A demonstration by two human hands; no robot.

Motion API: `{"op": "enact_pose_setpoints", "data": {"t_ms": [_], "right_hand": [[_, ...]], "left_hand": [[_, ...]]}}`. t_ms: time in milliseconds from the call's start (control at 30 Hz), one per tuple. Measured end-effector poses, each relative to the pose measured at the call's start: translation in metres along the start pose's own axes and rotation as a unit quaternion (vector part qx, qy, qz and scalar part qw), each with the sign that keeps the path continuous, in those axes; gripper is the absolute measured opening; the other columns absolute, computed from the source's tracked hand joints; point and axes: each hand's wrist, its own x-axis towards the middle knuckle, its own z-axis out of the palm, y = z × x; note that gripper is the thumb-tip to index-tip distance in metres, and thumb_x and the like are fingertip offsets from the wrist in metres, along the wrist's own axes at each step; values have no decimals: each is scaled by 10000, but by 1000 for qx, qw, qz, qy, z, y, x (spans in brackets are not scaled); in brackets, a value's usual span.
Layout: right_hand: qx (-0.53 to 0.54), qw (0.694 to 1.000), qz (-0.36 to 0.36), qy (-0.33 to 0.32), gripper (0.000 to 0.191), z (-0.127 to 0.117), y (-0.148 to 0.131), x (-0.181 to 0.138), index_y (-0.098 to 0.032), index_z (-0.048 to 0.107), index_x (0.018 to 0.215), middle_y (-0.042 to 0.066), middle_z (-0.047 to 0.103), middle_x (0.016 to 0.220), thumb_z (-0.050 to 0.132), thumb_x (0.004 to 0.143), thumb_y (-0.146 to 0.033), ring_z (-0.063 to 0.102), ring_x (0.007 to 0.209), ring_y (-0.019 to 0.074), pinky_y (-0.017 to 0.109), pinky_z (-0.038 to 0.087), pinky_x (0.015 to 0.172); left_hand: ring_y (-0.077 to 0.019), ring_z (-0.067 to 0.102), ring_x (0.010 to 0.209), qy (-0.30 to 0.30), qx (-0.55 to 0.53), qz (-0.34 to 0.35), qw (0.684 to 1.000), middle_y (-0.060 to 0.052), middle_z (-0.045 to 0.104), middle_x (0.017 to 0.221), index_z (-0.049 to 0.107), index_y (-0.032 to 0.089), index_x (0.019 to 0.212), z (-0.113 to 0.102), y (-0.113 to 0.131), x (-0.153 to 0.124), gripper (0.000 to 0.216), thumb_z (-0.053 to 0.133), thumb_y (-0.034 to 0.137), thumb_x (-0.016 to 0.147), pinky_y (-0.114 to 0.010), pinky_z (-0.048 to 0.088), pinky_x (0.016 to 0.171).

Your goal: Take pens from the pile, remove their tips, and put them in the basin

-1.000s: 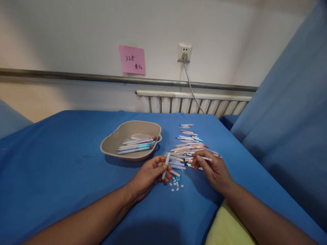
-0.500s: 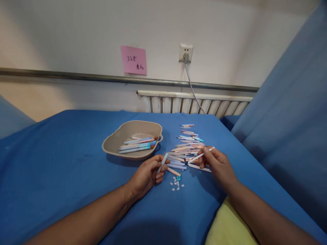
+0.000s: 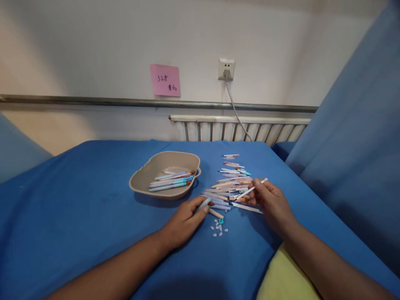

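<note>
A light blue pen barrel (image 3: 204,203) is held in my left hand (image 3: 183,223), thumb and fingers closed along it. Between the thumb and fingers of my right hand (image 3: 275,206) is a slim white pen refill (image 3: 245,193), its dark tip slanting down toward the left. Both hands are low over a spread of pen barrels and parts (image 3: 221,195) in blue, peach and white. Just right of my left hand lies a peach barrel (image 3: 216,213). Nearer me are a small teal ring-like piece (image 3: 221,221) and several tiny white pieces (image 3: 217,228).
A beige basin (image 3: 139,191) with several pens (image 3: 170,183) inside stands left of the parts. Blue cloth (image 3: 103,225) covers the table. Something yellow (image 3: 287,277) is below my right forearm. A blue curtain (image 3: 340,112) hangs at the right, and a radiator (image 3: 206,127) runs along the wall.
My left hand has turned over, palm now downward, and shifted slightly right with the barrel, which has tipped toward level. My right hand still holds the refill, nearly in place. The view has tilted slightly.
</note>
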Motion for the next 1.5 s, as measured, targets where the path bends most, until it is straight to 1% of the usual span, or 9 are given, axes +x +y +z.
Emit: {"op": "enact_pose_setpoints", "data": {"t_ms": [133,267,500,733,933,1100,1200,1333,1500], "right_hand": [[-16,999,-22,-25,298,10,-5,-10,-160,589,756,4,630,642,626,803,-453,528,496,96,223,417,505],[1,998,-39,-47,238,19,-10,-22,-181,581,802,5,662,660,631,808,-414,547,484,102,229,428,496],[-24,997,-57,-50,205,22,-10,-28,-193,567,772,4,664,669,607,835,-383,556,492,105,231,438,490],[-22,997,-62,-44,213,22,-11,-28,-195,561,764,-10,650,629,615,828,-390,551,480,99,224,445,489],[-74,993,-79,-51,214,23,-11,-29,-196,580,734,-8,648,615,632,815,-387,558,475,105,230,457,486],[-92,990,-87,-59,204,21,-10,-29,-197,592,745,-4,644,607,633,816,-384,565,486,116,237,463,488],[-98,988,-92,-81,169,21,-9,-32,-198,594,748,-8,642,624,619,835,-340,564,496,110,233,460,503],[-121,980,-106,-114,145,23,-9,-36,-193,603,727,-12,633,638,621,835,-286,560,505,98,225,452,519],[-95,987,-82,-106,146,23,-9,-32,-193,606,711,-18,637,603,650,806,-294,551,471,97,217,448,485]], "left_hand": [[-209,579,944,-44,18,17,999,-35,672,1015,641,199,1045,4,12,-7,258,448,309,914,-264,405,862],[-203,577,918,-73,27,16,997,-34,665,988,628,211,1071,8,19,-12,278,415,318,929,-266,408,846],[-199,573,869,-92,33,14,995,-37,664,956,635,210,1080,9,18,-12,300,413,339,925,-261,417,806],[-204,572,889,-85,30,22,996,-47,667,975,637,213,1078,10,18,-12,308,401,341,927,-274,418,821],[-184,552,806,-91,68,31,993,-39,639,887,641,190,996,11,18,-12,309,380,344,935,-258,409,768],[-165,520,723,-95,78,46,991,-21,598,773,630,184,867,11,15,-12,296,393,352,925,-238,402,699],[-165,521,729,-96,79,43,991,-24,601,785,636,183,894,12,14,-12,296,390,345,929,-238,398,701],[-163,523,756,-108,63,32,992,-26,602,822,634,175,936,13,13,-13,300,388,346,934,-236,393,711],[-136,495,675,-128,6,3,992,1,553,722,631,167,926,15,12,-15,299,403,361,930,-216,382,630]]}}
